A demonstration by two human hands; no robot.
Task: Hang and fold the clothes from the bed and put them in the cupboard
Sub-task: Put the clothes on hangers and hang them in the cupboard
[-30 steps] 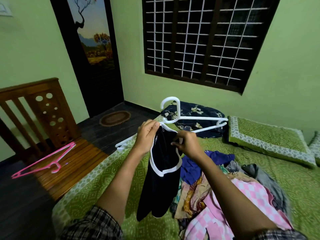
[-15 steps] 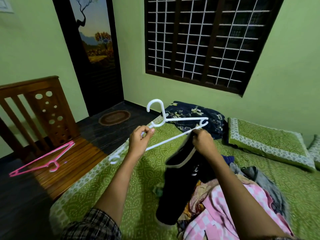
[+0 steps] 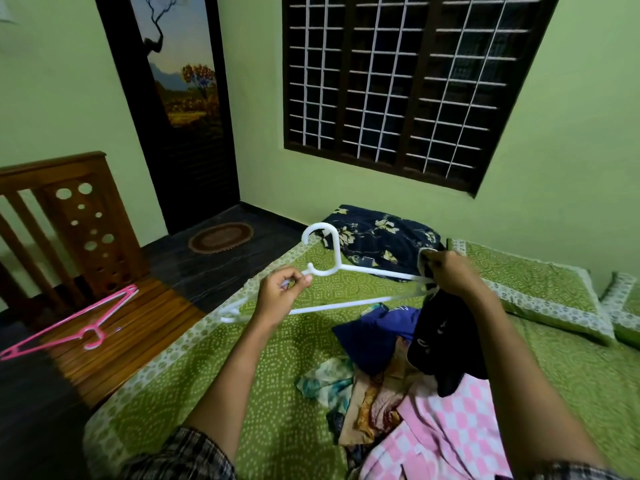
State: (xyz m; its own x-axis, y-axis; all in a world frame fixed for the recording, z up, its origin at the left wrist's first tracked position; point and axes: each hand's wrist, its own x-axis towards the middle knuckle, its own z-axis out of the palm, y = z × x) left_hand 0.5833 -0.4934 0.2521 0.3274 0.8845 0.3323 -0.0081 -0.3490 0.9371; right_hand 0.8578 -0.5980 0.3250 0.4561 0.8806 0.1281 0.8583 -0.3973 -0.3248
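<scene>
A white plastic hanger (image 3: pixel 360 270) is held level above the bed (image 3: pixel 242 358), its hook pointing up and away. My left hand (image 3: pixel 280 294) grips the hanger near its neck on the left shoulder. My right hand (image 3: pixel 453 275) pinches the white-trimmed edge of a black garment (image 3: pixel 440 344) at the hanger's right end. The black garment hangs down from there over the clothes pile. A heap of mixed clothes, blue (image 3: pixel 374 334), patterned and pink checked (image 3: pixel 446 427), lies on the green bedsheet below my right arm.
A pink hanger (image 3: pixel 79 322) lies on the wooden bed frame (image 3: pixel 114 344) at the left. A dark floral pillow (image 3: pixel 381 239) and green pillows (image 3: pixel 526 289) sit at the head of the bed. A door, a floor mat (image 3: pixel 220 237) and a barred window are behind.
The black garment slid from the hanger's middle to its right end with my right hand. My left hand let go of the cloth and now holds the hanger alone, tilted flatter.
</scene>
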